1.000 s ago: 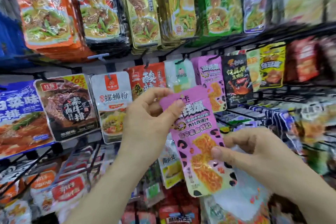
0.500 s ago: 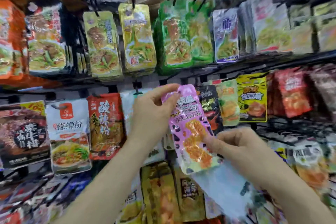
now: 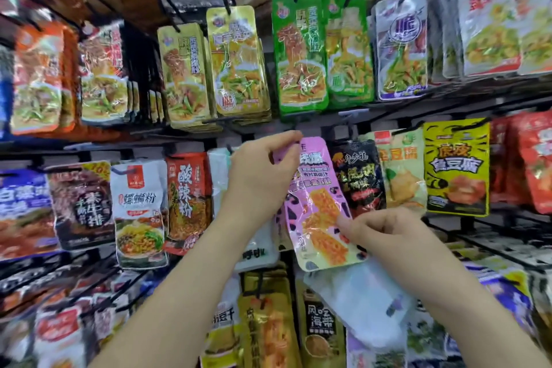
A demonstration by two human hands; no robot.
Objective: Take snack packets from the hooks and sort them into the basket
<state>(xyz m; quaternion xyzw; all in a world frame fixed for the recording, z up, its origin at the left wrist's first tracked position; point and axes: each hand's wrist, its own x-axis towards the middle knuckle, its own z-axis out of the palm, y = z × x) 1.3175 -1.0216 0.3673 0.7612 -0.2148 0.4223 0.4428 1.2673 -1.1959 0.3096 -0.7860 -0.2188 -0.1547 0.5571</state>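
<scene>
Right, pink packet [image 3: 316, 206] sits just left of the black packet [image 3: 361, 179], overlapping its edge. Left hand [image 3: 263, 185] pinches the pink top corner; right hand [image 3: 388, 236] pinches its lower edge. Can't tell if it's off the hook. Pull the top straight out, no twist; neighbours crowd it. Packed peg rack [image 3: 373, 118] all around the black packet. Basket not in view.

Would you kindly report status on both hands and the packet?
Left hand pinches top of glossy pink snack packet. Right hand pinches its lower part. Black foil packet hangs close beside it.
</scene>
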